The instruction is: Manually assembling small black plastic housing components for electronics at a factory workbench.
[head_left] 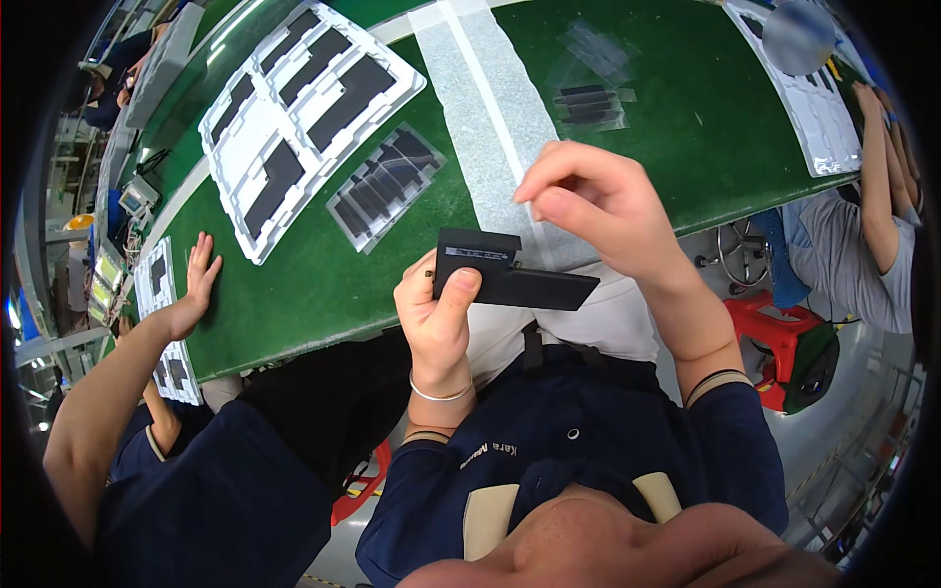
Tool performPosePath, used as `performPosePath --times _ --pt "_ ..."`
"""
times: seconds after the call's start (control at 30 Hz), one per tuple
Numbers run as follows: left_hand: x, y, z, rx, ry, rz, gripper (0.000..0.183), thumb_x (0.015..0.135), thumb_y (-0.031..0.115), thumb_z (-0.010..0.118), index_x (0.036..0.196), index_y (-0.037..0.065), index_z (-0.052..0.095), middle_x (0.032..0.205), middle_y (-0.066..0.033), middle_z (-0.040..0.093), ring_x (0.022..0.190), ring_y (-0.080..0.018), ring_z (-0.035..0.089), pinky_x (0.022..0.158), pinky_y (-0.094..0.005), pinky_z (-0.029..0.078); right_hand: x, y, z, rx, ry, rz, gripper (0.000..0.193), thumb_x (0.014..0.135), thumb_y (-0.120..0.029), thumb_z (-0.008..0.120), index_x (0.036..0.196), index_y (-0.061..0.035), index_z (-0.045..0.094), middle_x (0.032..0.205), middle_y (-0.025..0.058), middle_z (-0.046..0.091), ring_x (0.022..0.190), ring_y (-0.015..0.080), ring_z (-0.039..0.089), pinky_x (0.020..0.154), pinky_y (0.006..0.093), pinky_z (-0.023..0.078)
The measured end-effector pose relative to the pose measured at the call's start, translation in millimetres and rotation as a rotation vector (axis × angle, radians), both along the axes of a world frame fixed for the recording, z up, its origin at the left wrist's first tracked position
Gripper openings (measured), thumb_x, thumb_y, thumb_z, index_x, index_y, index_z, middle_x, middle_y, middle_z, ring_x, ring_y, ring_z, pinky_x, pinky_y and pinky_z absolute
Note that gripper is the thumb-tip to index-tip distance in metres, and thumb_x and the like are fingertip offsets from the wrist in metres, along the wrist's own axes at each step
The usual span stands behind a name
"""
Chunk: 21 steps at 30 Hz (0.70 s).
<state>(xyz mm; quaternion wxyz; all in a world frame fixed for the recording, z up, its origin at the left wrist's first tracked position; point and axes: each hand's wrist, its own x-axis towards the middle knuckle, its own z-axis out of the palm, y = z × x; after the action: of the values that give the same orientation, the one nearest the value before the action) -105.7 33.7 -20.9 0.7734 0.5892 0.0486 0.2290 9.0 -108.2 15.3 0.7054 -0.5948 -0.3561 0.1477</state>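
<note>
My left hand (438, 312) is closed round one end of a black L-shaped battery pack (483, 277), thumb on its face. The pack carries small pale print and a short connector at its inner corner. It is held up in front of my body, off the table edge. My right hand (598, 201) is raised to the right of the pack and apart from it. Its thumb and index finger come together in a pinch. Whatever lies between those fingertips, if anything, is too small to make out.
A white tray (297, 157) with black L-shaped packs lies on the green table (676, 127). Clear sheets with black strips (387, 186) lie beside it, and more strips (591, 106) farther right. A pale mat (490, 118) runs between. A co-worker's hand (199, 279) rests at left; a red stool (774, 343) stands right.
</note>
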Motion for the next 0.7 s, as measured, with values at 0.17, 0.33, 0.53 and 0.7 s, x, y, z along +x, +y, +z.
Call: performPosePath --times 0.17,0.33,0.53,0.7 --pt "-1.4 2.6 8.1 0.129 0.011 -0.019 0.021 0.081 0.014 0.061 0.082 -0.007 0.061 0.070 -0.0036 0.055 0.061 -0.0084 0.044 0.054 -0.0215 0.033 3.6 13.8 3.3 -0.114 0.350 0.323 0.023 0.085 -0.020 0.060 0.075 0.0006 0.061 0.065 -0.0015 0.054 0.059 0.0040 0.043 0.053 0.0209 0.035" --pt "-2.5 7.8 10.5 0.223 0.021 -0.059 0.015 0.080 0.007 0.061 0.083 -0.008 0.061 0.071 -0.0059 0.056 0.058 -0.0085 0.047 0.050 -0.0211 0.035 0.5 17.8 -5.5 -0.166 0.186 0.234 0.023 0.083 -0.020 0.062 0.072 -0.0007 0.060 0.062 -0.0018 0.053 0.053 0.0049 0.041 0.048 0.0242 0.033" --pt "-4.8 3.9 9.8 0.088 0.075 -0.032 0.015 0.081 0.006 0.059 0.083 -0.009 0.060 0.074 -0.0096 0.059 0.054 -0.0087 0.052 0.046 -0.0196 0.039 -4.5 26.6 -1.4 -0.156 -0.525 -0.111 0.017 0.079 -0.015 0.064 0.067 -0.0035 0.060 0.060 0.0036 0.051 0.053 0.0120 0.046 0.050 0.0265 0.035" --pt "-2.4 -0.8 4.4 0.091 0.054 0.031 0.018 0.082 0.008 0.059 0.085 -0.009 0.061 0.071 -0.0080 0.059 0.057 -0.0104 0.054 0.050 -0.0210 0.041 4.8 27.2 3.2 -0.125 -0.299 0.005 0.021 0.082 -0.020 0.061 0.071 -0.0023 0.062 0.065 0.0018 0.058 0.056 0.0092 0.048 0.051 0.0274 0.036"
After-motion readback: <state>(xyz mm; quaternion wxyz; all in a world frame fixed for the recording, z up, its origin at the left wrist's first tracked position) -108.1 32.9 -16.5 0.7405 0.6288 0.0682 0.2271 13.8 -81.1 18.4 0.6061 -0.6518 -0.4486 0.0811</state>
